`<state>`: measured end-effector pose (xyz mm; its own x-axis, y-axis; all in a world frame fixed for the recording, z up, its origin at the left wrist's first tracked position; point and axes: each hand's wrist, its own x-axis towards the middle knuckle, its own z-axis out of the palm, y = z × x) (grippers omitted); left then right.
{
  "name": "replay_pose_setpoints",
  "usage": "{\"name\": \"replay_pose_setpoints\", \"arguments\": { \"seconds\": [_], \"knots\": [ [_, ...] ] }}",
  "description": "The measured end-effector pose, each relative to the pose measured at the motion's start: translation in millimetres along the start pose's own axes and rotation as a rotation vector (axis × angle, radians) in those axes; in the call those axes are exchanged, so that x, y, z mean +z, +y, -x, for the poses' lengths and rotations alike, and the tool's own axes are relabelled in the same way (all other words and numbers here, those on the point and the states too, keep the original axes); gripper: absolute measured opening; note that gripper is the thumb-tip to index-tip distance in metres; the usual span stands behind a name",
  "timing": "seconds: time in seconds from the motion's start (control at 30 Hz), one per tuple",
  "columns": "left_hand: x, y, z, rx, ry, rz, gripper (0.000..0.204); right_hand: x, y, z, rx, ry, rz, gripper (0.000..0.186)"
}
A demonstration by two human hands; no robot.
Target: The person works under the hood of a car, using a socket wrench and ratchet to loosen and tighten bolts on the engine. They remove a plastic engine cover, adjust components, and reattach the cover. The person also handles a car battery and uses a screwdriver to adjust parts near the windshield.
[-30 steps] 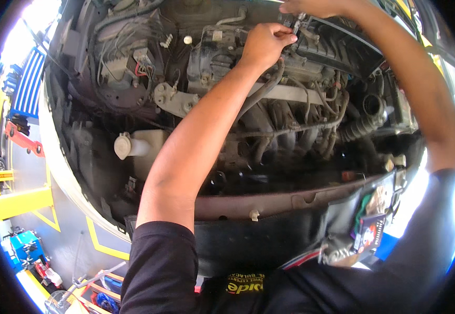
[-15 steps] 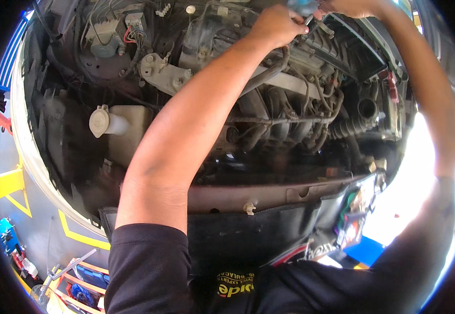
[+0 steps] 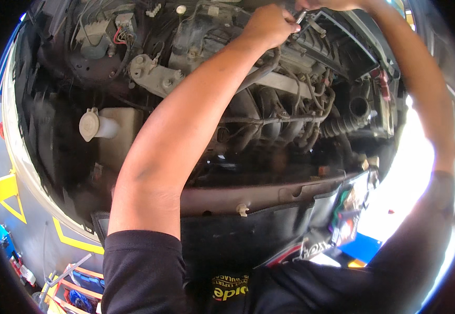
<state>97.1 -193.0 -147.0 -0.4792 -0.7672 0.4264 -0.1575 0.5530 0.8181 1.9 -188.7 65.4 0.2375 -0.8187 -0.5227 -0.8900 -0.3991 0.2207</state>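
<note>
My left hand [image 3: 271,25] reaches over the engine [image 3: 211,39], near the top edge of the view. Its thumb and fingers are closed around the lower end of a short, shiny metal rod [image 3: 301,17], whose exact kind I cannot make out. My right hand [image 3: 337,4] is partly cut off by the top edge, its fingers bent and closed close to the rod's upper end. What the right fingers grip is hidden. Below both hands lie a black plastic housing [image 3: 337,48] and a dark rubber hose [image 3: 261,73].
A white-capped fluid reservoir [image 3: 90,124] stands at the left of the engine bay. A ribbed air hose [image 3: 342,124] opens at the right. Along the front runs a metal crossmember [image 3: 211,200], with a black cover [image 3: 227,235] before it. An orange rack [image 3: 75,290] stands lower left.
The whole scene has shifted a little left in the view. A blue-teal object between my hands has gone out of sight past the top edge, and less of my right hand shows.
</note>
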Motion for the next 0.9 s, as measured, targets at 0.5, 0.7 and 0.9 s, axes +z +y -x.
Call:
{"name": "replay_pose_setpoints", "arguments": {
  "seconds": [0.5,0.7,0.9],
  "knots": [
    [-3.4,15.4,7.6,-0.187,-0.075,0.185,0.035,13.3,1.7,4.9,-0.05,0.041,-0.011,0.02],
    [1.8,16.8,4.2,-0.174,-0.063,0.191,0.034,6.2,33.5,-5.0,-0.242,-0.217,-0.09,0.017],
    [-3.7,14.3,8.0,-0.165,-0.035,0.128,0.035,-6.6,-1.9,-6.8,-0.123,-0.174,0.11,0.022]
  ]
}}
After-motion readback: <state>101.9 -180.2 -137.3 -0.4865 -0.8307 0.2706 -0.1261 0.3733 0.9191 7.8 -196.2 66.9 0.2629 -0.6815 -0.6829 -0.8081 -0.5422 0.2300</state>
